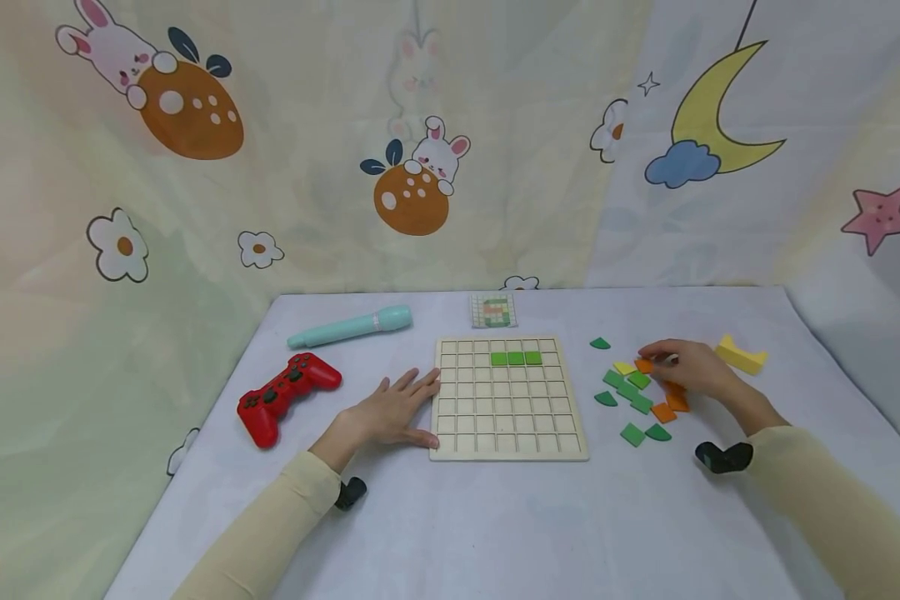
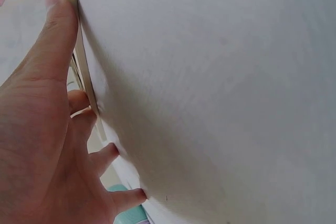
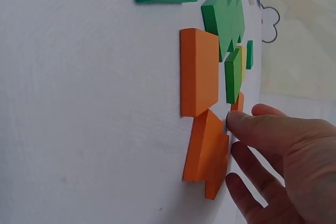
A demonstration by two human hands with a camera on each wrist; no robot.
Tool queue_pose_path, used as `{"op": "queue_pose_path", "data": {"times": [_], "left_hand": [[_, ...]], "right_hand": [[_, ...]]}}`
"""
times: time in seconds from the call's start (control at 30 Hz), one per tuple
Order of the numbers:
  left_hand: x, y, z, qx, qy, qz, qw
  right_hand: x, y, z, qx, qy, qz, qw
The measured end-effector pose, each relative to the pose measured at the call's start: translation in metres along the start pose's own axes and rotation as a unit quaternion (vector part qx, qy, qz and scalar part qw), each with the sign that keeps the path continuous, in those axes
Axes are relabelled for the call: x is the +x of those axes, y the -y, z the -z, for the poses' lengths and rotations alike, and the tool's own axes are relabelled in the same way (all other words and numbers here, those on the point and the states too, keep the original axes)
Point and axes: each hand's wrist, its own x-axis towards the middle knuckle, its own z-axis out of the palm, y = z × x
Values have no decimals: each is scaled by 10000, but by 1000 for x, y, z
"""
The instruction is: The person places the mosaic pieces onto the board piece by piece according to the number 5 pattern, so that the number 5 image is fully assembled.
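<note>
My left hand (image 1: 393, 414) rests with spread fingers at the left edge of a pale wooden grid board (image 1: 495, 411), its thumb along the lower left side. Three bright green square tiles (image 1: 516, 358) sit in a row in the board's upper cells. To the right of the board, my right hand (image 1: 693, 367) bends over a scatter of tiles, with its thumb and index finger around a small orange tile (image 1: 644, 366). More orange tiles (image 3: 200, 72) lie beneath and beside this hand. Several green tiles (image 1: 633, 433) and a yellow tile (image 1: 624, 367) are close by.
A small pattern card (image 1: 493, 310) lies behind the board. At the left are a red game controller (image 1: 285, 396) and a teal pen-like stick (image 1: 352, 327). A yellow block (image 1: 741, 357) stands beyond my right hand. A printed cloth hangs behind the white table (image 1: 495, 525).
</note>
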Motion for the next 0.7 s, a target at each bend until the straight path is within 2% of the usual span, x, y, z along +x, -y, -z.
{"op": "queue_pose_path", "data": {"times": [0.27, 0.4, 0.53, 0.7], "left_hand": [[0, 0, -1, 56, -2, -9, 10000], [0, -1, 0, 55, 37, 1, 10000], [0, -1, 1, 75, 57, 39, 9999], [1, -1, 0, 27, 85, 67, 9999]], "right_hand": [[1, 0, -3, -75, -139, 32, 9999], [2, 3, -3, 34, -95, -101, 9999], [9, 18, -6, 130, -145, -113, 9997], [27, 53, -18, 134, -341, 436, 9984]]}}
